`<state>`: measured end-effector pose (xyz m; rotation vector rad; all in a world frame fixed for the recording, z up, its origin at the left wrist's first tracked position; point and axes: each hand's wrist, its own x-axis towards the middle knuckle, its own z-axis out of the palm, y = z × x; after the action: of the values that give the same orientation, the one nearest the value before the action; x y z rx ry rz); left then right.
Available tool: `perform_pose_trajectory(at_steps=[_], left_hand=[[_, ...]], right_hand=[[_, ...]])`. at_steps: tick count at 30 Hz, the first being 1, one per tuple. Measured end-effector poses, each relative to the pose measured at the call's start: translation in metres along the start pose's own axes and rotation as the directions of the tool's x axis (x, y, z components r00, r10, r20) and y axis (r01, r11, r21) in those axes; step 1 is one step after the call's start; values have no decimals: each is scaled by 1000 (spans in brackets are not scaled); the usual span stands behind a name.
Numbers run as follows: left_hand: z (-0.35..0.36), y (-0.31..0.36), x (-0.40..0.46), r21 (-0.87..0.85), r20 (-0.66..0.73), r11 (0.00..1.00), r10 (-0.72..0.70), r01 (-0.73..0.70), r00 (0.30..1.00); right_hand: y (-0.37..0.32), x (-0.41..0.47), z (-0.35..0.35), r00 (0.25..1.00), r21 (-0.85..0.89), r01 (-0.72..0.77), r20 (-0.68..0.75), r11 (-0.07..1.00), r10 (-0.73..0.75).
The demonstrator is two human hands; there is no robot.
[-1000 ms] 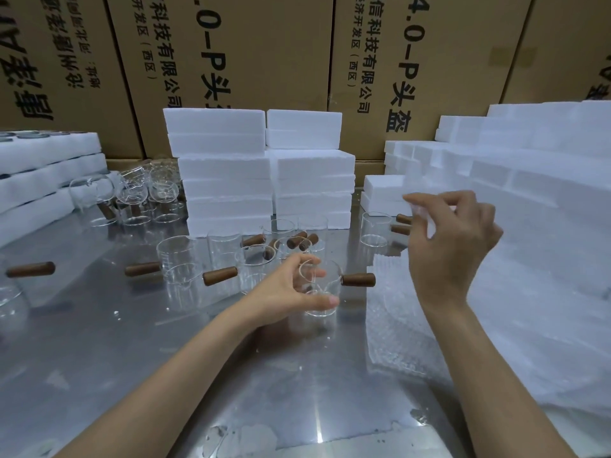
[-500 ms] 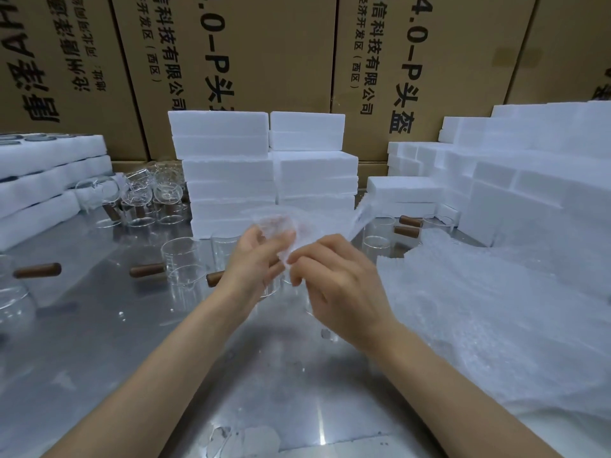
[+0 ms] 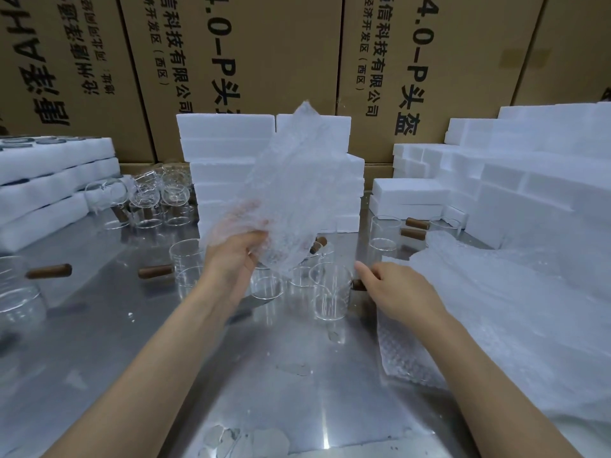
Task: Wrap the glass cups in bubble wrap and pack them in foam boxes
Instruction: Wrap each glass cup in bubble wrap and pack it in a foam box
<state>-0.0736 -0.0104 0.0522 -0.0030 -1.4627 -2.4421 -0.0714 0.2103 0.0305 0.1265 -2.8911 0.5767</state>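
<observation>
Holding a bubble wrap sheet [image 3: 291,193] upright, the left hand [image 3: 236,259] grips its lower edge; the right hand [image 3: 396,289] pinches the wooden handle of a glass cup [image 3: 329,292] standing on the steel table [image 3: 231,375]; cartons [image 3: 264,54] behind read "4.0-P头盔".

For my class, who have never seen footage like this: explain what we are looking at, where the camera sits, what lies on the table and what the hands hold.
There is no machine here: a person works with bare hands, and the camera sits on their head, looking forward and down. The left hand holds up a sheet of bubble wrap. The right hand reaches to the wooden handle of a glass cup; whether its fingers already grip it is unclear. On the metal table stand more glass cups, stacks of white foam boxes and a pile of bubble wrap at right. Cardboard cartons stand behind.
</observation>
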Motion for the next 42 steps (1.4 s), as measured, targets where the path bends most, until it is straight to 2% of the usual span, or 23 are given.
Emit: perform_pose_trajectory(at_steps=[3,5,7,8,10,11,12,14,16,19,23,27,32,35,37,39,42], left_hand=[[0,0,-1,-6,-7,1000,15,-15,1000],[0,1,-1,-26,-2,1000,12,-12,1000],[0,3,-2,-56,29,998,-3,5,1000],[0,3,-3,-73,49,997,-13,17,999],[1,3,-5,-98,91,994,-40,49,995],[2,2,-6,-102,120,993,-50,62,991],[3,1,-6,-98,153,993,-55,71,987],[4,-3,-7,-52,209,995,-69,82,975],[6,-6,-8,34,240,996,-90,84,967],[7,-11,-9,167,256,983,-114,72,960],[5,-15,-12,424,278,905,-98,-30,956],[6,-12,-16,428,336,898,-51,-105,940],[12,-8,-20,528,275,827,50,-194,960],[13,-4,-20,471,248,848,137,-243,959],[14,5,-20,343,184,895,236,-287,954],[17,16,-23,200,170,915,320,-351,932],[21,31,-33,225,256,811,486,-541,835]], right_hand=[[-4,1,0,999,78,34,-29,996,-32],[-5,1,-1,994,160,54,-103,986,-37],[-6,2,-5,984,367,31,-172,930,35],[-6,3,-8,981,544,0,-164,839,107],[-6,4,-15,972,875,-67,-52,480,230],[-6,5,-18,967,951,-87,10,296,255],[-5,5,-19,963,981,-98,52,165,263],[-4,6,-20,961,996,-91,85,12,265],[-4,7,-20,957,993,-73,96,-93,275],[-7,8,-20,958,990,-55,90,-131,274],[-9,8,-17,952,991,-4,44,-130,303],[-9,9,-13,945,989,-23,69,-145,320],[-13,8,-9,955,993,-74,96,-91,281],[-13,5,-11,954,986,-79,117,-146,277],[-10,5,-14,950,978,-54,112,-201,291],[-6,5,-18,947,977,-32,97,-212,307],[-5,7,-21,938,974,-26,101,-224,331]])
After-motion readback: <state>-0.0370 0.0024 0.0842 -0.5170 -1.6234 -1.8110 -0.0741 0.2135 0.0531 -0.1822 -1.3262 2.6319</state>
